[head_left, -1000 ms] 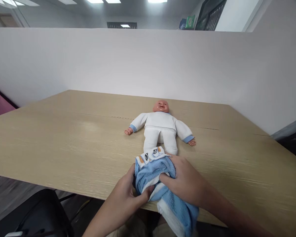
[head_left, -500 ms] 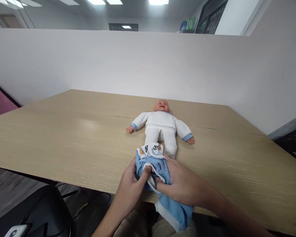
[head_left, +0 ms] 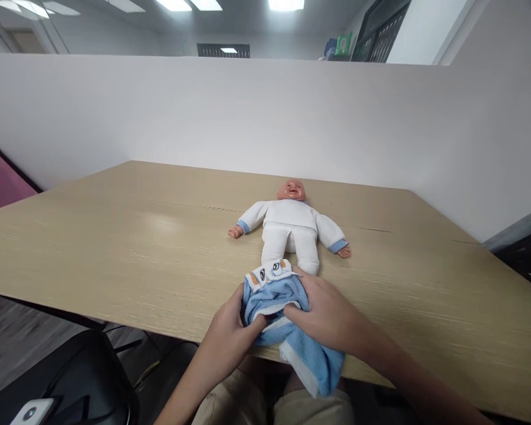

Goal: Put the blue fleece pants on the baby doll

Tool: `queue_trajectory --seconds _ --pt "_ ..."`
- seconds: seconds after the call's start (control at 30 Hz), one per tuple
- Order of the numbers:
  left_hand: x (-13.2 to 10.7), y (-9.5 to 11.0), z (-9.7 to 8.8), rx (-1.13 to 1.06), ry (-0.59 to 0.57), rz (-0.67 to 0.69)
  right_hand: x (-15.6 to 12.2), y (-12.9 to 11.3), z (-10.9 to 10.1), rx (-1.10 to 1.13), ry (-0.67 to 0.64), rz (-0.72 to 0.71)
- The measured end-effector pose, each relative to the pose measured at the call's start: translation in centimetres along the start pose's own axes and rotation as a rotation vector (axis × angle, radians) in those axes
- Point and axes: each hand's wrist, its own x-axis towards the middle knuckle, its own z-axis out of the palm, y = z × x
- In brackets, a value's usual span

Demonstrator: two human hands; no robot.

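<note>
Both hands grip a blue terry doll garment (head_left: pixel 278 294) with white trim and a white band bearing embroidered eyes and orange patches. My left hand (head_left: pixel 232 326) is closed on its left side, the thumb at the white-edged opening. My right hand (head_left: pixel 325 310) is closed on the right side, its thumb inside that opening. Part of the garment hangs over the table's front edge. Just beyond it, a baby doll (head_left: pixel 290 215) lies on its back, head away from me, in a white outfit with blue cuffs. The garment hides the doll's feet.
The wooden table (head_left: pixel 159 254) runs up to a white partition (head_left: pixel 265 118) behind the doll. A black chair (head_left: pixel 84 378) with a white device (head_left: pixel 33 411) on it stands at the lower left. At the far left is a pink chair back (head_left: pixel 4 183).
The garment's opening has been spread sideways, with the thumbs farther apart. Its eye band has tilted, and the hanging part has risen slightly. The doll lies as before.
</note>
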Motion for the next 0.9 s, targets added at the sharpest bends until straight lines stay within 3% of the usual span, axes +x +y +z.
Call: queue_trajectory --seconds 0.2,0.4,0.67,0.77,0.9 --pt "0.0 -0.1 0.3 0.125 -0.045 -0.013 0.3 0.6 0.6 -0.113 -0.019 -0.049" --pt "0.1 -0.4 0.4 0.237 -0.007 0.036 0.1 0.7 0.9 -0.182 0.007 -0.035" --pt "0.7 -0.9 0.8 0.17 -0.035 0.003 0.0 0.2 1.5 -0.318 -0.009 0.044" --pt "0.8 -1.0 0.8 0.194 -0.042 -0.03 0.3 0.1 1.2 -0.285 -0.041 0.068" --pt "0.4 -1.0 0.5 0.113 -0.092 0.015 0.6 1.2 0.5 -0.123 -0.048 -0.006"
